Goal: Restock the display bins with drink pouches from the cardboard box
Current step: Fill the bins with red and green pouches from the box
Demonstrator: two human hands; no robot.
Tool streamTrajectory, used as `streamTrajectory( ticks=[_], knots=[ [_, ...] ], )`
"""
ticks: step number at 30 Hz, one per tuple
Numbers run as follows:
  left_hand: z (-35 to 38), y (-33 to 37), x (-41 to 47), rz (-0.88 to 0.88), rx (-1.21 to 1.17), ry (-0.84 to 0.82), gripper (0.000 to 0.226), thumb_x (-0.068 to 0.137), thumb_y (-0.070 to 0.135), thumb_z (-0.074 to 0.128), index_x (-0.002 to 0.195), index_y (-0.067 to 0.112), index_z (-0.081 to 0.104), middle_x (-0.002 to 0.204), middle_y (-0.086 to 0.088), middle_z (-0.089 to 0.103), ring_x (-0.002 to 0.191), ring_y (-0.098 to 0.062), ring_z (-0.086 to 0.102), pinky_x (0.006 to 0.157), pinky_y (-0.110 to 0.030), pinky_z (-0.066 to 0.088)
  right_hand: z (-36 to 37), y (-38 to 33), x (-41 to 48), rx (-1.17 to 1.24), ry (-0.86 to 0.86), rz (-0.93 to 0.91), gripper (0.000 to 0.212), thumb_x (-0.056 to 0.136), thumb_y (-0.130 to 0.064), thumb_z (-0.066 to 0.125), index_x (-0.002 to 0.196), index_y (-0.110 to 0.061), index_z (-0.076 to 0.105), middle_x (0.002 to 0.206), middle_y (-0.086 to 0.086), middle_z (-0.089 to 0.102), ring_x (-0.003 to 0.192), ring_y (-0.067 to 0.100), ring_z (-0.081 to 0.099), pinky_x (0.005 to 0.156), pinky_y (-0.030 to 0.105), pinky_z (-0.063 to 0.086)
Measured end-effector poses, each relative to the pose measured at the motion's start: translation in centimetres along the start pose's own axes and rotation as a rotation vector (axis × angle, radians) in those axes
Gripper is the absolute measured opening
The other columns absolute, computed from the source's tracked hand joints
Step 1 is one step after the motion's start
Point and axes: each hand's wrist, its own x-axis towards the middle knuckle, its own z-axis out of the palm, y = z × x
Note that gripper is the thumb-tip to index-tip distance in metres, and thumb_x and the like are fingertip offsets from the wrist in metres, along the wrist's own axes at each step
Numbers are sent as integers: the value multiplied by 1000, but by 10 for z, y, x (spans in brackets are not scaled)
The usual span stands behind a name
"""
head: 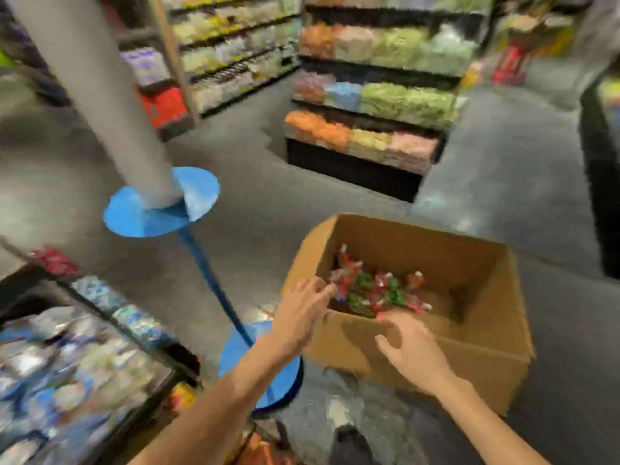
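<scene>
Box [419,360]: matt brown cardboard, plain unprinted walls. Pouches [375,290] inside: glossy plastic film, red and green print. Packs [67,364] at left: shiny silver-blue foil. Floor [503,182]: grey, matt, speckled. Pillar [100,95]: matt grey. Disc [141,221]: smooth blue, slight sheen

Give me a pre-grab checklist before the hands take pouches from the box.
1. Cardboard box open on top: ok.
2. Drink pouches lying inside the box: ok.
3. Left hand open, fingers over the box's near rim: ok.
4. Right hand open at the near wall, holding nothing: ok.
5. Room in the display bin: cannot tell, too blurred.
</scene>
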Motion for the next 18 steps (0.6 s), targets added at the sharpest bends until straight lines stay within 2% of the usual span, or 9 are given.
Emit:
streamTrajectory(
  ticks=[2, 5, 10, 14, 18],
  knots=[
    [32, 8, 31, 16, -19, -103, 37, 87, 23, 65, 123, 19, 55, 120, -7, 54, 114, -33, 53, 88, -45, 47, -4, 34, 4, -4, -48, 121, 47, 99, -39, 54, 142, -21, 48, 149, 0, 47, 141, 19, 36, 114, 31, 28],
    [72, 13, 77, -51, -60, -235, 35, 95, 29, 58, 129, 19, 50, 124, -5, 51, 119, -27, 47, 90, -40, 45, -4, 79, 23, -20, -123, 256, 48, 102, -39, 50, 145, -19, 45, 152, 2, 43, 145, 20, 30, 115, 31, 23],
    [149, -1, 161, -128, -105, -455, 41, 94, 30, 57, 131, 15, 49, 128, -9, 53, 122, -33, 52, 98, -42, 45, 11, 146, 97, 12, -196, 375, 36, 98, -34, 57, 132, -22, 55, 134, -1, 56, 130, 19, 46, 96, 24, 33],
    [220, -11, 228, -219, -138, -606, 53, 95, 34, 58, 140, 15, 39, 130, -12, 49, 124, -33, 48, 99, -41, 42, 45, 203, 178, 12, -349, 498, 56, 95, -34, 60, 146, -19, 42, 151, 4, 44, 141, 23, 36, 113, 33, 31],
    [285, -19, 300, -187, -58, -629, 69, 91, 44, 62, 149, 24, 29, 141, -12, 36, 130, -35, 39, 99, -43, 43, 84, 254, 246, -96, -465, 526, 70, 90, -35, 70, 148, -14, 36, 156, 13, 31, 142, 31, 31, 116, 44, 31]
  ],
)
